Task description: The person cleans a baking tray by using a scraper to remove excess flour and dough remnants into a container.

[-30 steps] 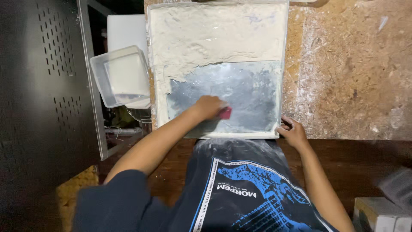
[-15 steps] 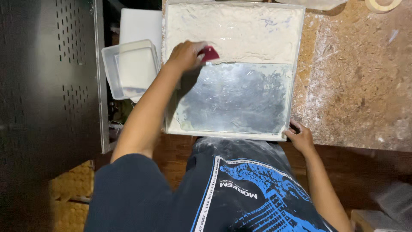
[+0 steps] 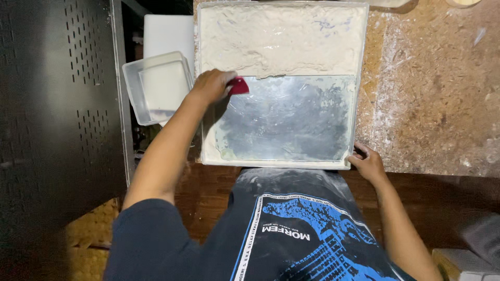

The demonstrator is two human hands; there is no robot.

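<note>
Half your tray (image 3: 359, 104) is scraped bare; left hand (image 3: 211, 86) clamps a red scraper (image 3: 239, 86) against the dough (image 3: 281, 39), right hand (image 3: 369, 164) grips the tray's corner

One head-worn camera looks straight down, close over the metal tray (image 3: 359, 104) and wooden worktop (image 3: 432, 93).

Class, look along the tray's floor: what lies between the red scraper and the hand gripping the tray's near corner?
In the head view, only bare, smeared metal tray floor lies between the scraper and the right hand; the dough sits beyond.
</note>
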